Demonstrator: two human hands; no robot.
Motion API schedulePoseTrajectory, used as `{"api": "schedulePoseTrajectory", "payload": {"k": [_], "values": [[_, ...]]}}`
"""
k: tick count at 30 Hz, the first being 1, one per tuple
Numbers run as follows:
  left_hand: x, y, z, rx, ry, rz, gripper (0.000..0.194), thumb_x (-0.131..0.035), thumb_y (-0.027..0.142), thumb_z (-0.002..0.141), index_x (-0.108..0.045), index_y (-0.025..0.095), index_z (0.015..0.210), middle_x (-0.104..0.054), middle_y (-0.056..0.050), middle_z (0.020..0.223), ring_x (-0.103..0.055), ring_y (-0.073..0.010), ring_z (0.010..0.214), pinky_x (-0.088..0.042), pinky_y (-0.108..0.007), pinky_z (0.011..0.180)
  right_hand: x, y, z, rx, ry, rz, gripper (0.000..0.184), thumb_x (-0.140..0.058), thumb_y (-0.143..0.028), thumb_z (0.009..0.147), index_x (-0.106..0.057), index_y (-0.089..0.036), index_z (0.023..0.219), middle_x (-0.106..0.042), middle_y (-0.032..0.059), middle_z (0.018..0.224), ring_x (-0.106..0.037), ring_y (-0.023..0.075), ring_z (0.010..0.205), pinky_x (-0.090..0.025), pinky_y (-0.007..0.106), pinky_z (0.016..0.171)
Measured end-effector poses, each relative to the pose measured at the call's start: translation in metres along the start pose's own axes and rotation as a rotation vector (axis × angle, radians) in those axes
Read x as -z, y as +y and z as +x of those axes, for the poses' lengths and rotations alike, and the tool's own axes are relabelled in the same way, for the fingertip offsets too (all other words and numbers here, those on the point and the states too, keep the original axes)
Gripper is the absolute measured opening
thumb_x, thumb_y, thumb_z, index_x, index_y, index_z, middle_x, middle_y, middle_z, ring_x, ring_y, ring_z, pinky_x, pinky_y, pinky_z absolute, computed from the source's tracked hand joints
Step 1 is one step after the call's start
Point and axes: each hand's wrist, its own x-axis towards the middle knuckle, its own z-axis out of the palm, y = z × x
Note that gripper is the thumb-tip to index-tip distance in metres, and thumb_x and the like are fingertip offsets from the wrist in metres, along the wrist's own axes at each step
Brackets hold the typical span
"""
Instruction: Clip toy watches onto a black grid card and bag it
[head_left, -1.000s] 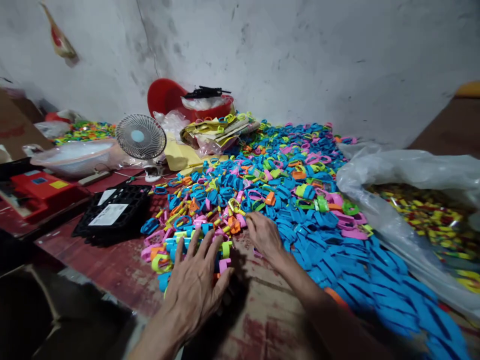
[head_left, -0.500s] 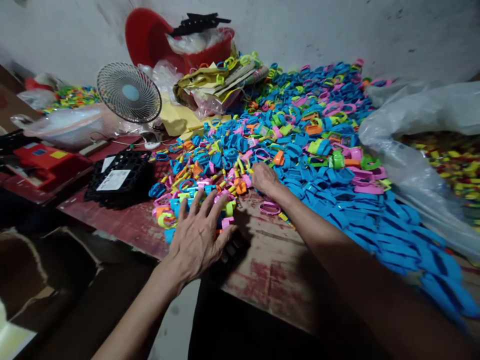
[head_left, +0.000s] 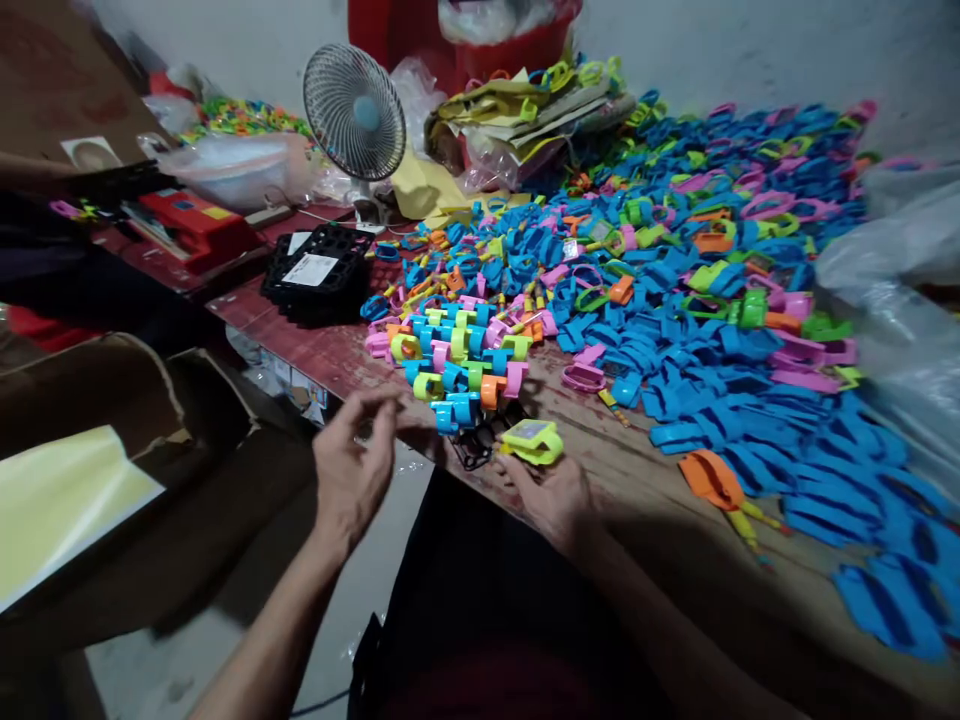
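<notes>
My right hand (head_left: pixel 551 500) is closed on a yellow-green toy watch (head_left: pixel 534 440), pinched at the near edge of the table. Left of it, my left hand (head_left: pixel 352 450) hovers in front of the table edge, fingers loosely curled and apart from the thumb, with nothing visible in them. Between and beyond the hands stands a black plastic tray (head_left: pixel 474 448), its openings showing at the near end. Rows of blue, yellow-green, pink and orange toy watches (head_left: pixel 457 375) cover the rest of it.
A large heap of mostly blue toy watches (head_left: pixel 675 330) spreads right and back. Stacked black trays (head_left: pixel 315 280), a fan (head_left: pixel 354 115) and a red device (head_left: pixel 195 225) stand left. Another person's arm (head_left: pixel 34 170) shows far left. An open cardboard box (head_left: pixel 217 430) sits below the table edge.
My left hand has come off the watches in the tray, back toward me. My right hand has left the heap and now holds a yellow-green toy watch by the tray. The view has turned left.
</notes>
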Motion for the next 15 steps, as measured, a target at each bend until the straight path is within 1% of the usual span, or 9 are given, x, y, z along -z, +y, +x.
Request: {"api": "schedulePoseTrajectory", "payload": {"k": [2,4,6,7,9,11,12,13,15], "values": [[-0.004,-0.02,-0.026,0.064,-0.123,-0.011,0.02,-0.059,0.032,0.091,-0.068,0.019,0.103,-0.072,-0.004,0.096,-0.068,-0.017,0.09,-0.053,-0.029,0.082,-0.013,-0.009,0.0,-0.054,-0.028,0.041,0.025,-0.065,-0.043,0.083,-0.075,-0.022,0.089,-0.077,0.0078,0.09,-0.073,0.0246,0.084,-0.057,0.031,0.074],[-0.009,-0.029,-0.041,0.045,-0.192,-0.043,0.022,-0.057,0.029,0.092,-0.067,0.019,0.109,-0.072,-0.005,0.103,-0.067,-0.0172,0.093,-0.053,-0.03,0.085,-0.021,-0.015,0.003,-0.075,-0.031,0.016,0.026,-0.067,-0.044,0.081,-0.075,-0.022,0.091,-0.077,0.0076,0.092,-0.073,0.026,0.088,-0.057,0.032,0.076],[-0.013,-0.028,-0.046,-0.03,-0.205,-0.066,0.023,-0.057,0.025,0.092,-0.065,0.019,0.112,-0.071,-0.005,0.103,-0.067,-0.0163,0.091,-0.053,-0.029,0.084,-0.024,-0.014,0.005,-0.046,-0.028,-0.038,0.028,-0.066,-0.045,0.081,-0.074,-0.021,0.092,-0.077,0.0081,0.09,-0.074,0.027,0.087,-0.057,0.033,0.075],[-0.013,-0.024,-0.046,-0.079,-0.184,-0.067,0.022,-0.057,0.023,0.092,-0.065,0.019,0.111,-0.071,-0.005,0.101,-0.067,-0.0156,0.089,-0.053,-0.029,0.082,-0.025,-0.012,0.005,-0.014,-0.018,-0.066,0.028,-0.066,-0.045,0.082,-0.074,-0.02,0.092,-0.077,0.0085,0.089,-0.074,0.0272,0.085,-0.057,0.033,0.074],[-0.013,-0.014,-0.041,-0.198,-0.088,-0.045,0.019,-0.059,0.02,0.09,-0.064,0.019,0.108,-0.07,-0.004,0.095,-0.066,-0.0145,0.084,-0.052,-0.027,0.079,-0.028,-0.006,0.005,0.092,0.027,-0.112,0.029,-0.064,-0.045,0.084,-0.074,-0.019,0.092,-0.077,0.0094,0.085,-0.074,0.0268,0.081,-0.058,0.034,0.073],[-0.012,-0.004,-0.034,-0.339,-0.002,0.006,0.022,-0.063,0.019,0.087,-0.061,0.019,0.109,-0.069,-0.005,0.097,-0.065,-0.0167,0.089,-0.052,-0.03,0.082,-0.029,0.0,0.004,0.25,0.093,-0.15,0.026,-0.061,-0.042,0.086,-0.073,-0.018,0.087,-0.076,0.0094,0.079,-0.073,0.025,0.073,-0.058,0.033,0.069],[-0.013,0.001,-0.03,-0.399,0.007,0.046,0.027,-0.066,0.02,0.085,-0.06,0.019,0.112,-0.068,-0.007,0.101,-0.064,-0.0191,0.095,-0.052,-0.034,0.085,-0.03,0.001,0.005,0.341,0.116,-0.166,0.024,-0.059,-0.038,0.087,-0.073,-0.019,0.084,-0.075,0.0091,0.076,-0.072,0.0239,0.069,-0.059,0.033,0.067],[-0.013,0.004,-0.025,-0.447,-0.012,0.088,0.033,-0.067,0.022,0.084,-0.059,0.019,0.116,-0.067,-0.009,0.108,-0.062,-0.0218,0.102,-0.051,-0.038,0.09,-0.03,0.002,0.005,0.441,0.127,-0.174,0.022,-0.056,-0.033,0.088,-0.072,-0.02,0.081,-0.073,0.0087,0.073,-0.07,0.023,0.066,-0.058,0.032,0.064],[-0.015,0.008,-0.017,-0.507,-0.1,0.157,0.038,-0.066,0.024,0.085,-0.057,0.019,0.122,-0.064,-0.012,0.119,-0.058,-0.0255,0.112,-0.047,-0.044,0.096,-0.03,0.001,0.007,0.617,0.125,-0.174,0.019,-0.052,-0.022,0.087,-0.069,-0.02,0.079,-0.07,0.0079,0.071,-0.068,0.022,0.064,-0.058,0.032,0.062]]}}
